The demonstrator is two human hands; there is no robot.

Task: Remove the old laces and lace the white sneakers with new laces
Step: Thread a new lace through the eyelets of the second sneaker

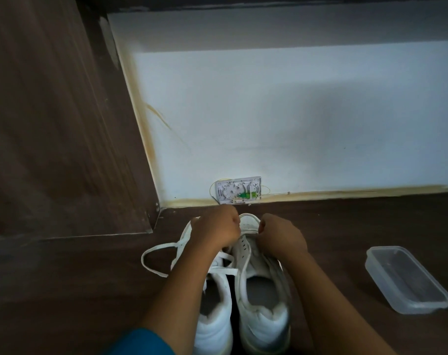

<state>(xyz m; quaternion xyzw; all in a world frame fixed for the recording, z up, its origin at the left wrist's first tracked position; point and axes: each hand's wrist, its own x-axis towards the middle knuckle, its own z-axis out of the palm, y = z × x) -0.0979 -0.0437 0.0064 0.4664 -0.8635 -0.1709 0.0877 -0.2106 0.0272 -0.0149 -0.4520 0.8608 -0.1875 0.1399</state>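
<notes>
Fingers (234, 221), head view: curled on both hands, apparently clamped on a thin lace (244, 261) at the toe end of the right sneaker (261, 290); the backs of the hands hide the grip itself
- Left hand (215, 228): over the toe of the left sneaker (215, 303)
- Right hand (282, 234): just beside it, over the right sneaker's toe
- Sneakers: side by side on the floor (64, 290), heels near the person, toes toward the wall; eyelet rows run back from the fingers, both hands about equally near
- Loose lace (153, 265): loops left from the left sneaker
- Clear plastic container (407, 278): well apart, right
- Wall box (239, 190): beyond the toes
</notes>
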